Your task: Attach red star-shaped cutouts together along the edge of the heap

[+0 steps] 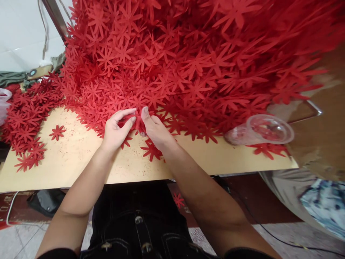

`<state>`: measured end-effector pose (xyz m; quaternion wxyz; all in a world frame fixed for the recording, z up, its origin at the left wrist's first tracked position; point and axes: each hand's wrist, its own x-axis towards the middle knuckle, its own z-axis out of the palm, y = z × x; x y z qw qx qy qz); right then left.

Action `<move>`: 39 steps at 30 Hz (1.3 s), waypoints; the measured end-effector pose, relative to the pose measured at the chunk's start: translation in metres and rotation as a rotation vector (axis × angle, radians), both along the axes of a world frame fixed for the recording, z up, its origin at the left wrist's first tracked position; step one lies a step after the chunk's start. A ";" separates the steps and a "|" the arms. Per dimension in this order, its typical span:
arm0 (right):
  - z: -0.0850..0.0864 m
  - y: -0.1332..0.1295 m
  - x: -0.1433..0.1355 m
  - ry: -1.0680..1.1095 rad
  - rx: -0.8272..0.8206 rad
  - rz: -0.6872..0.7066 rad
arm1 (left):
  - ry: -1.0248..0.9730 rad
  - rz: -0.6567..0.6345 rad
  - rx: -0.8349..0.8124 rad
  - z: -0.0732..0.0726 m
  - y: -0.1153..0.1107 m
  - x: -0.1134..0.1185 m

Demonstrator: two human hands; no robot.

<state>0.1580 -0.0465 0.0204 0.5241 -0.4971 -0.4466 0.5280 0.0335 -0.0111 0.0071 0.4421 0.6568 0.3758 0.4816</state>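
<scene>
Head view: my left hand (pixel 117 128) and right hand (pixel 155 131), nearly closed, pinch a red flower (pixel 138 124) at the near edge of the pile (pixel 161 68), whose crowding could snag its petals.

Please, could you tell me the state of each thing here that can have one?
Left hand: fingers bent, at the red flowers; grip unclear.
Right hand: thumb pointing up, beside the left; grip unclear.
Flower between the hands: partly hidden.
Large flower pile: heaped, overlapping.
Single flower: lying flat, separate.
Clear plastic cup: open, no lid on it.
Tabletop: sprinkled with small red bits.
</scene>
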 end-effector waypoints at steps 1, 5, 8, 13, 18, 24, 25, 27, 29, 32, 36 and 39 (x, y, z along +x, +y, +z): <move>0.001 -0.001 0.000 0.019 0.003 0.032 | -0.016 0.030 0.000 -0.001 0.001 0.000; 0.000 -0.004 -0.001 0.119 0.016 0.156 | -0.080 0.116 -0.024 -0.001 0.004 -0.001; -0.003 -0.004 -0.001 0.144 0.006 0.174 | -0.133 0.213 -0.020 0.000 0.006 -0.003; -0.009 -0.001 0.000 0.156 -0.025 0.110 | -0.270 0.335 -0.053 -0.002 0.017 -0.010; -0.009 0.001 0.001 0.192 -0.096 -0.051 | -0.296 0.362 -0.027 -0.006 0.028 -0.018; -0.007 0.000 0.002 0.186 -0.067 -0.116 | 0.005 0.441 0.275 -0.007 0.025 -0.024; -0.006 0.000 0.001 0.174 -0.055 -0.108 | 0.043 0.413 0.319 -0.005 0.022 -0.023; -0.005 -0.001 0.001 0.159 -0.020 -0.099 | 0.099 0.277 0.371 0.000 0.013 -0.019; -0.005 -0.002 0.001 0.135 0.014 -0.094 | 0.138 0.117 0.363 0.006 0.003 -0.012; -0.007 -0.003 0.000 0.097 0.040 -0.070 | 0.140 0.028 0.237 0.009 -0.005 -0.003; -0.010 -0.005 0.000 0.138 0.033 -0.019 | -0.033 0.149 0.042 0.004 0.002 -0.003; -0.011 -0.005 0.000 0.179 -0.037 -0.013 | -0.127 0.226 0.015 0.002 0.010 -0.007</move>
